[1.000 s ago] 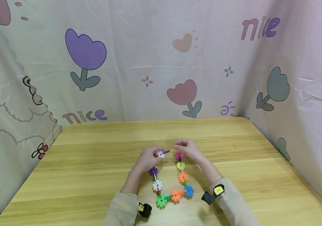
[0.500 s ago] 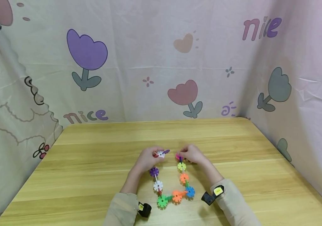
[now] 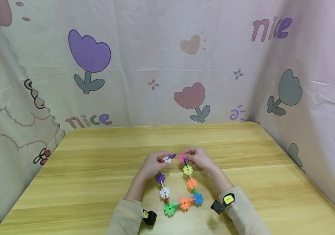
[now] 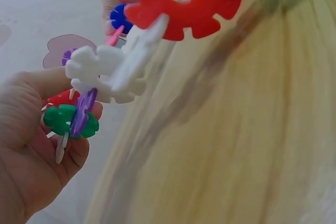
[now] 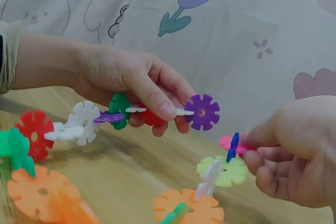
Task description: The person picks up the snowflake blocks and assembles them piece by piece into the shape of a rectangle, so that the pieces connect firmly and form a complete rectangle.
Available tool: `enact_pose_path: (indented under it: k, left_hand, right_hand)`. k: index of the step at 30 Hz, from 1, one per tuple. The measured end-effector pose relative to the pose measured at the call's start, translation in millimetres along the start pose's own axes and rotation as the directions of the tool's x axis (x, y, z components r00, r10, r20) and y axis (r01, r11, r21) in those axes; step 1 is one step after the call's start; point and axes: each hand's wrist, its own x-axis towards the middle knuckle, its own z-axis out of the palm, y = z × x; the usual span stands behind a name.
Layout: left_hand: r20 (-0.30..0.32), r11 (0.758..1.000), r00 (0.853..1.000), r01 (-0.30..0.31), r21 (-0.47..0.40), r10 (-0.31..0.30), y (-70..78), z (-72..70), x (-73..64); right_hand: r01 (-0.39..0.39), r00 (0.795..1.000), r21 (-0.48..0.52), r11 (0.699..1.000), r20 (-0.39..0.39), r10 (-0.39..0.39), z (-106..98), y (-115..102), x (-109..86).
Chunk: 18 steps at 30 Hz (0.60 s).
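Note:
A chain of slotted, flower-shaped plastic snowflake discs bends in a U, with its gap on the far side. My left hand (image 3: 152, 164) pinches a red disc (image 5: 153, 117) near one end, between thumb and fingers. Beyond that hand, a white disc and a purple disc (image 5: 202, 112) stick out toward the right. At the other end, my right hand (image 3: 199, 158) pinches a pink disc (image 3: 182, 158), which joins a blue disc (image 5: 233, 148) and a yellow one (image 3: 187, 169). A short gap separates the purple disc from the pink one. Fingers partly cover both held discs.
The chain's near side, with a green disc (image 3: 169, 209), an orange disc (image 3: 184, 203) and a blue disc (image 3: 198, 198), lies low over the wooden table (image 3: 97, 195). Patterned cloth (image 3: 144, 49) hangs behind the table and along both sides.
My right hand came down onto the pink disc, took hold of it and raised it slightly, shifting it left toward the purple end. The left hand stays nearly still.

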Motion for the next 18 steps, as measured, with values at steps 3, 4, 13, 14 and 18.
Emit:
enact_pose_path:
  k: [3, 4, 13, 14, 18]
  left_hand:
    - [0.002, 1.000, 1.000, -0.009, -0.012, 0.009, 1.1, -1.2, -0.7]
    - [0.003, 1.000, 1.000, -0.013, -0.013, 0.013, 1.5, -1.3, -0.9]
    - [0.009, 0.998, 0.998, -0.057, -0.025, 0.057, 0.9, -0.6, -0.6]
    - [0.009, 0.998, 0.998, -0.060, -0.025, 0.060, 0.8, -0.5, -0.5]
    - [0.011, 0.997, 0.997, -0.074, -0.010, 0.074, 1.1, 0.1, -0.5]
  right_hand:
    - [0.039, 0.999, 0.008, 0.999, -0.022, -0.038, 0, -5, -1.1]
    - [0.048, 0.998, 0.002, 0.999, -0.032, -0.048, 0, -6, -1.2]
    - [0.071, 0.995, -0.002, 0.997, -0.067, -0.071, 2, -15, -3.9]
    - [0.080, 0.995, -0.001, 0.997, -0.066, -0.080, 3, -15, -3.9]
    - [0.102, 0.993, 0.006, 0.995, -0.068, -0.101, 4, -17, -3.2]
